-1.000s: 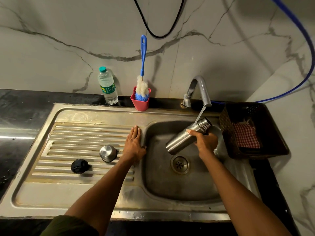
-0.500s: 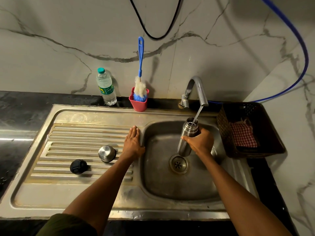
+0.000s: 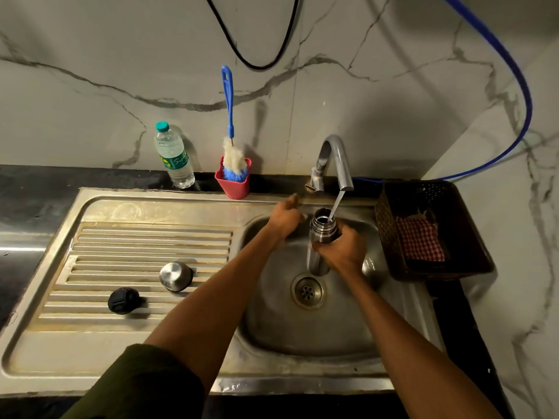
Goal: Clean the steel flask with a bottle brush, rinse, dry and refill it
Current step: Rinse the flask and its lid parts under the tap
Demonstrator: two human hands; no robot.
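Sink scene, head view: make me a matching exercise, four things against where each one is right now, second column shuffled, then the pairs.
Things
1. cylindrical steel flask
2. blue-handled bottle brush
3. round black plastic lid
4. red checked cloth

Places
A. in the dark woven basket
B. standing in the red plastic cup
C. held by the right hand under the tap stream
D. on the ribbed draining board

Pairs: 1-C, 2-B, 3-D, 4-A
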